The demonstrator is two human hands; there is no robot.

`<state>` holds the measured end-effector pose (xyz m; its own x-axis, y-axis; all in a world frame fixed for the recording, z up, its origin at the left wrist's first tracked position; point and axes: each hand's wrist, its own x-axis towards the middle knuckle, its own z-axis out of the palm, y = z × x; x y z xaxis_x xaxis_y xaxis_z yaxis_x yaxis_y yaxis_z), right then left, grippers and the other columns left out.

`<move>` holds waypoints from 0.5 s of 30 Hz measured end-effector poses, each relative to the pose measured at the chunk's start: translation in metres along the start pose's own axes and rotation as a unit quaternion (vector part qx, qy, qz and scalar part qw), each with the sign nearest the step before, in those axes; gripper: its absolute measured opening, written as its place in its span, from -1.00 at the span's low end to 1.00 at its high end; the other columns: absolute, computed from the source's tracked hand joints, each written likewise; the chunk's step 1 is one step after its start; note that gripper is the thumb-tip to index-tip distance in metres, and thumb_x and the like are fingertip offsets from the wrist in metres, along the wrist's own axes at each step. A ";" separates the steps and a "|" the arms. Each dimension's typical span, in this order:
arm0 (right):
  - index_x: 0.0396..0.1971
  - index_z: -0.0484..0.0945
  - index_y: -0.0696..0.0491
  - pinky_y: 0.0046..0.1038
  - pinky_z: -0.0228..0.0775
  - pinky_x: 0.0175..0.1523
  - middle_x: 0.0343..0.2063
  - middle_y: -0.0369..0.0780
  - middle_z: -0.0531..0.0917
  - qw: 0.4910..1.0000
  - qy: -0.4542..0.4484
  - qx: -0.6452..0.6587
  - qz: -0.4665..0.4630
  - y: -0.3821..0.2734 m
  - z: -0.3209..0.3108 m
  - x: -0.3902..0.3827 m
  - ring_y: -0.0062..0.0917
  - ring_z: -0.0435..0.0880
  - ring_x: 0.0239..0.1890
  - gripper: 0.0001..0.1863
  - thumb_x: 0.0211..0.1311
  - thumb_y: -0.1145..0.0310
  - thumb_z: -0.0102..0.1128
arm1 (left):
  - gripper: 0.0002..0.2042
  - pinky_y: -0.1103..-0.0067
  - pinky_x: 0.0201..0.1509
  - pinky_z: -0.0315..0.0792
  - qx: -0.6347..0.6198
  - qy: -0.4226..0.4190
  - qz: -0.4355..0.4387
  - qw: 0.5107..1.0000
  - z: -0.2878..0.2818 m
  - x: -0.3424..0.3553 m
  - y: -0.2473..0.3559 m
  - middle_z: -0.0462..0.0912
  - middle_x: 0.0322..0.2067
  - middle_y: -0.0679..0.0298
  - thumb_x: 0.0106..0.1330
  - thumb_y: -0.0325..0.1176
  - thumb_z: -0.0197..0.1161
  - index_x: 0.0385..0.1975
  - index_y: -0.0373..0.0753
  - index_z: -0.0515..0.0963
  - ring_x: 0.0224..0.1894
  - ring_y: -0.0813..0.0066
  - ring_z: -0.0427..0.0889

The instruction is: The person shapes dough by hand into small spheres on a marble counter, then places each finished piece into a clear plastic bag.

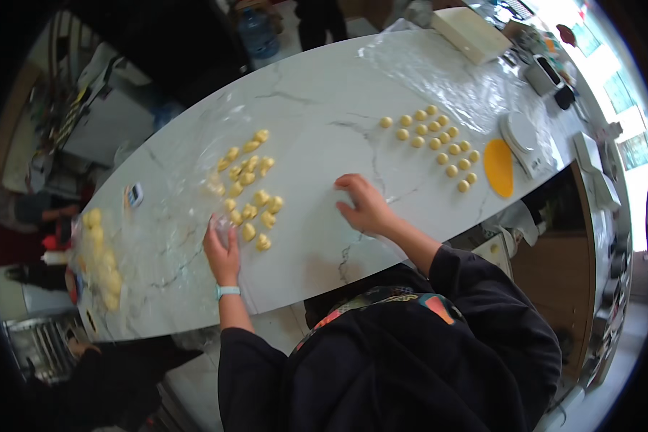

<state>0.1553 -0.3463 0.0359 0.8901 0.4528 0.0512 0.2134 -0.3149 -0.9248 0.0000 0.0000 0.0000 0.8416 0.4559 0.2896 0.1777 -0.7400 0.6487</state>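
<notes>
Dark sleeves at lower edge, both forearms reaching up onto the counter (324, 101), white marble-look slab with grey veins, smooth and glossy.

Left hand (223, 252): pale wristband, fingers loosely spread and part open, tips pressing the edge of a clear plastic sheet (173, 216); nothing clasped, as far as visible.

Right hand (366, 205): palm down, fingers curled, resting flat on bare counter; anything beneath hidden, so contents not determinable.

Irregular dough pieces (250, 180): pale yellow, lumpy, matte, scattered on the plastic sheet just beyond the left fingertips, some touching.

Larger dough lumps (102, 259): pale yellow, soft-looking, piled at the counter's left end, near the rim.

Rolled dough balls (435, 140): small, round, even, set in loose rows on a second clear film, well apart from the right hand.

Orange scraper (498, 167), flat and oval, beside a white round scale (520, 133).

Risks, judged: thin film crinkled and slippery on polished stone, liable to slide or bunch under a pulling fingertip, rolling pieces together; soft dough likely to stick or deform; lumps near the rim liable to drop.
</notes>
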 end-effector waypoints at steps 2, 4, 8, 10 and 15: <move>0.05 0.48 0.05 -0.29 0.36 0.23 0.00 -0.12 0.58 0.980 -0.067 -0.108 -0.155 -0.015 0.026 -0.003 -0.21 0.51 0.09 -0.57 0.19 0.32 0.30 | -0.45 0.30 0.30 0.27 0.056 0.013 -0.001 0.998 0.005 -0.021 0.021 0.50 0.16 -0.02 0.37 -0.10 0.21 0.26 -0.27 0.36 0.20 -0.02 0.44; 0.04 0.49 0.06 -0.29 0.37 0.21 -0.05 -0.14 0.60 0.963 -0.064 -0.081 -0.249 -0.050 0.082 0.050 -0.21 0.51 0.10 -0.60 0.19 0.35 0.28 | -0.46 0.30 0.29 0.27 0.091 0.048 0.017 0.995 -0.033 0.012 0.016 0.49 0.16 -0.03 0.37 -0.11 0.20 0.26 -0.28 0.36 0.20 -0.02 0.43; 0.00 0.52 0.08 -0.32 0.44 0.07 -0.20 -0.16 0.64 0.958 -0.107 -0.076 -0.255 -0.038 0.108 0.055 -0.28 0.58 -0.03 -0.67 0.22 0.44 0.23 | -0.47 0.29 0.29 0.28 0.066 0.023 -0.005 0.998 -0.024 0.001 0.021 0.48 0.18 -0.01 0.38 -0.12 0.19 0.26 -0.28 0.36 0.21 0.00 0.42; -0.03 0.53 0.08 -0.31 0.45 0.01 -0.23 -0.15 0.64 0.987 -0.060 0.006 -0.151 -0.051 0.093 0.037 -0.27 0.59 -0.10 -0.71 0.25 0.42 0.23 | -0.47 0.29 0.29 0.27 0.065 0.028 -0.007 0.997 -0.026 -0.006 0.013 0.48 0.18 -0.01 0.38 -0.12 0.18 0.26 -0.28 0.36 0.21 0.00 0.42; -0.15 0.56 0.07 -0.31 0.44 -0.11 -0.32 -0.14 0.59 0.993 0.008 -0.082 -0.079 -0.021 0.004 -0.048 -0.30 0.58 -0.24 -0.81 0.27 0.39 0.24 | -0.47 0.29 0.30 0.27 0.051 0.031 0.005 0.998 -0.021 -0.005 0.004 0.47 0.19 -0.01 0.39 -0.13 0.19 0.26 -0.28 0.36 0.21 0.00 0.42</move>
<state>0.1063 -0.3586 0.0513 0.8464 0.4939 0.1990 0.4131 -0.3732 -0.8307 -0.0143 0.0050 0.0159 0.8107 0.4754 0.3417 0.2229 -0.7903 0.5707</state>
